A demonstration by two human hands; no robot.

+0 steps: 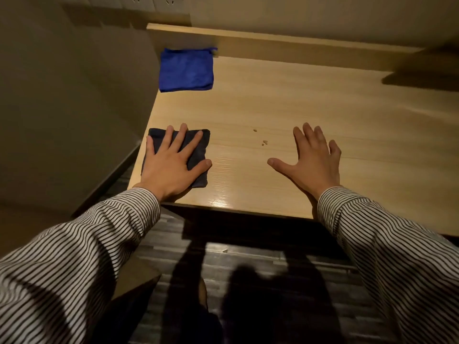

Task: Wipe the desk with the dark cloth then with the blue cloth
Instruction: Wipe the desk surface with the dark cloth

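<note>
Two arms in striped sleeves are reaching forward from the bottom of the view, over a dark floor and across the near edge of a pale wooden desk; the left hand is lying flat on the dark cloth near the desk's near-left corner, palm down, fingers spread wide and extended, pressing on the cloth rather than closing around it; the cloth is folded into a rough square and is showing past the fingertips and along the thumb side. The right hand is resting open to the right, well apart from the left, fingers splayed and thumb pointing inward, holding nothing; whether its palm is touching the wood I cannot tell. Between the two hands, slightly farther back, a few small crumbs are lying on the surface. Farther back along the left edge, the blue cloth is sitting folded square, near the raised back panel of the desk; beyond that a plain wall is rising.
</note>
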